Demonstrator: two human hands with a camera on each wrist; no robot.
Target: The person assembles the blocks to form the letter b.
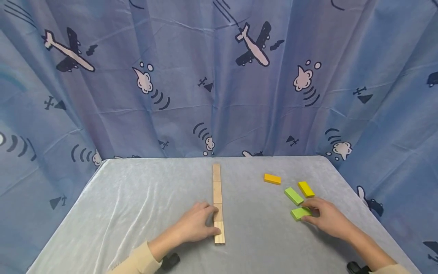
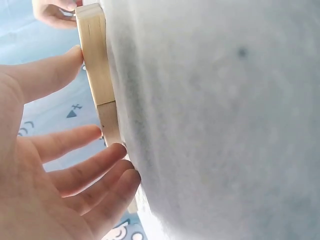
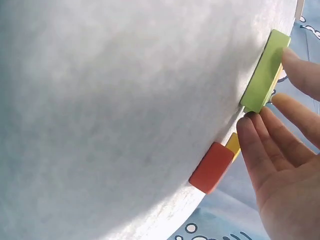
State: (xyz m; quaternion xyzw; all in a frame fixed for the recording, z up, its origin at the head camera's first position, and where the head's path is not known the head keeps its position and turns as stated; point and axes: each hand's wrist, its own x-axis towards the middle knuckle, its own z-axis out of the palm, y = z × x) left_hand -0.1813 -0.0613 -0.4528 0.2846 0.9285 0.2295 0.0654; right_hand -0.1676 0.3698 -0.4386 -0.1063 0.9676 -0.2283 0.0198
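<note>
In the head view, a row of plain wooden blocks (image 1: 217, 192) runs end to end away from me. My left hand (image 1: 195, 223) is at its left side, thumb and fingertips touching the two nearest blocks, fingers loosely extended in the left wrist view. On the right, my right hand (image 1: 328, 217) has thumb and fingers about the right end of a light green block (image 1: 298, 213), pinching it by its edges. A second green block (image 1: 293, 196) lies just beyond. Close to the right fingers in the right wrist view is a red block (image 3: 212, 167), hidden in the head view.
A yellow block (image 1: 306, 189) lies beyond the right hand, and an orange-yellow block (image 1: 272, 179) farther back. All rest on a pale cloth-covered table (image 1: 143, 190). Behind its far edge hangs a blue curtain (image 1: 184, 114) with airplane prints.
</note>
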